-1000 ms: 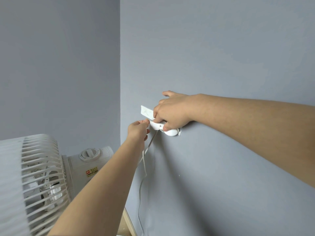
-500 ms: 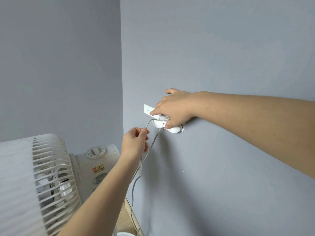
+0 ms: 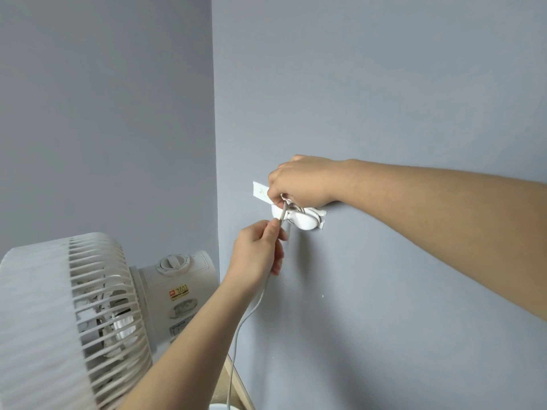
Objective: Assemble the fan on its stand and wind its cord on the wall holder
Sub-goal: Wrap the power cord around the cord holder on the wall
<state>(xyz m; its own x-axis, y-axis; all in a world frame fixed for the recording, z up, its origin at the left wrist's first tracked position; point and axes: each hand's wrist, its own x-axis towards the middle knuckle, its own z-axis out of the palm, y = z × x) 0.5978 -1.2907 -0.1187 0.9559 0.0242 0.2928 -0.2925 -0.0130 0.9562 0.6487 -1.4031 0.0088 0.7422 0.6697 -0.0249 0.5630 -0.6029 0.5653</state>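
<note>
- Winding looks to be the step in hand. The cord runs taut from the left hand up and to the right onto the wall holder. The holder is a white piece fixed to the right-hand wall, its long axis lying left to right along it.
- That left hand sits just below and left of the holder. Its thumb and forefinger pinch the cord and its other fingers are curled. Beneath it the slack drops beside the wall and leaves the frame at the bottom edge.
- The right hand lies on top of the holder with its fingers curled over the upper edge. Its thumb and a fingertip seem to pinch the cord where it meets the holder.
- The right hand is the nearer one but appears busy pinning. The next turn probably falls to the left hand, carrying the cord round the holder's ends.
- The holder's upper part is hidden under the right hand. A few loops show at its right end, but their number is unclear. No plug is visible.
- A white strip on the wall just left of the holder is partly covered.
- The fan stands at the near left, cut off by the frame. Its stand is out of view, so how it is mounted cannot be told.
</note>
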